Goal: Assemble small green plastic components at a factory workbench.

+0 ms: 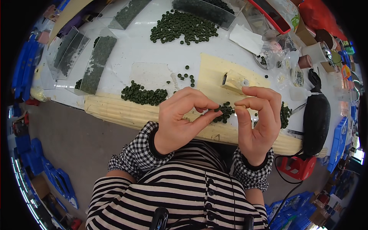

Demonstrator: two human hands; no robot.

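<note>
2 hands, left hand (pixel 180 120) and right hand (pixel 258 122), pinch small round dark-green discs (pixel 224 109) between fingertips.

Discs pile (pixel 144 96) left of hands, block (pixel 234 81) behind, pouch (pixel 316 119) right

We raise both hands close together before chest, forearms entering from lower edge in checked cuffs. Our left hand (pixel 179 119) curls, palm side facing us, thumb and forefinger pinched at tips, pointing right. Our right hand (pixel 257 120) stands upright, fingers bent over, thumb meeting forefinger in pinch. Pinching tips of both hands nearly meet, wrists apart.
</note>
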